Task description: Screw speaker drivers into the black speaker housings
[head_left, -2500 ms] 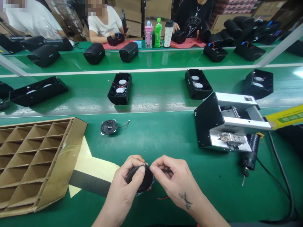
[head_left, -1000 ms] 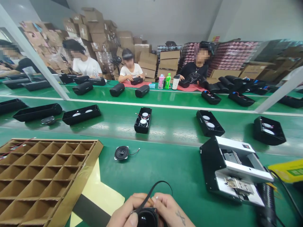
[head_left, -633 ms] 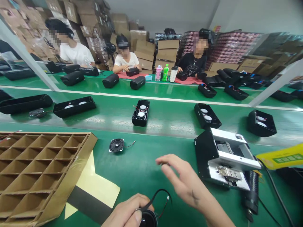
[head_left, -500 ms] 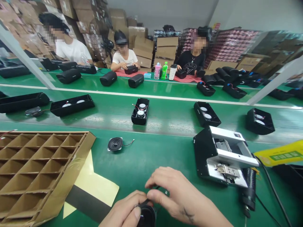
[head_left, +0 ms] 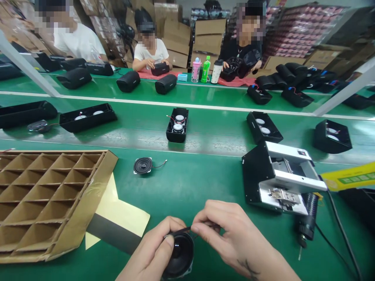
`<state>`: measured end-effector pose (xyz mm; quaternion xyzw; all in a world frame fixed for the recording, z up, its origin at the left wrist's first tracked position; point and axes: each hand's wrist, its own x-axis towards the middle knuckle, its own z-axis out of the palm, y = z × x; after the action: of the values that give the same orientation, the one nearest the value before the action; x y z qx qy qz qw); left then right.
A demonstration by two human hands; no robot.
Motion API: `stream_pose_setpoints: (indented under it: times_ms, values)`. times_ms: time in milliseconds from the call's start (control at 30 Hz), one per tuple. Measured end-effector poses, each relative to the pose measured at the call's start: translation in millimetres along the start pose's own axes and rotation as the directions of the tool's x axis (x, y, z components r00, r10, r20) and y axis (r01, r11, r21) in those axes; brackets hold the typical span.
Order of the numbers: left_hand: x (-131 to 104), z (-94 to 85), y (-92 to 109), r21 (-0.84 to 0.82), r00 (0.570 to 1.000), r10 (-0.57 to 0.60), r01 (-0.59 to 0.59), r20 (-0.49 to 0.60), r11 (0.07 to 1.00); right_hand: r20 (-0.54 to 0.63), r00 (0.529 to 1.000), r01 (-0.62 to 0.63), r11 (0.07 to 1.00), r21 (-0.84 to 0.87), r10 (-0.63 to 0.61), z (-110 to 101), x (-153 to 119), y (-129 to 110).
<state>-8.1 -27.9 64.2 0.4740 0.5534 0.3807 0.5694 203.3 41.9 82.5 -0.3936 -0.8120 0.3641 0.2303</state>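
Near the bottom centre, my left hand (head_left: 155,248) grips a round black speaker driver (head_left: 184,255) by its left edge, thumb on the rim. A thin black strip (head_left: 181,231) lies along the driver's upper rim. My left fingers press the strip's left part, while my right hand (head_left: 227,228) pinches its right end between thumb and forefinger. The underside of the driver is hidden. Farther forward, a second speaker driver (head_left: 143,166) with a short wire lies face up on the green table (head_left: 199,175).
At left are a cardboard divider tray (head_left: 67,222) and a yellow backing sheet (head_left: 125,214) with black strip material. A white-and-black machine (head_left: 281,179) and an electric screwdriver (head_left: 307,218) stand right. Open speaker housings (head_left: 177,132) sit beyond; several co-workers face me across the line.
My view has tipped downward, showing more of the held driver. My right hand has closed into a pinch on the strip's end, and the strip is now stretched along the rim.
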Motion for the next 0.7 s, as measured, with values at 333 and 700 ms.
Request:
stream_pose_setpoints:
  times_ms: [333,700]
  values:
    - [0,4.9,-2,-0.245,0.972,-0.205,0.228,0.118,0.942,-0.099,0.984,-0.133,0.982,0.135,0.147,15,-14,1]
    - [-5,5.3,-3,-0.156,0.966,-0.213,0.235,0.143,0.959,-0.121,0.977,-0.151,0.970,0.190,0.176,7,-17,2]
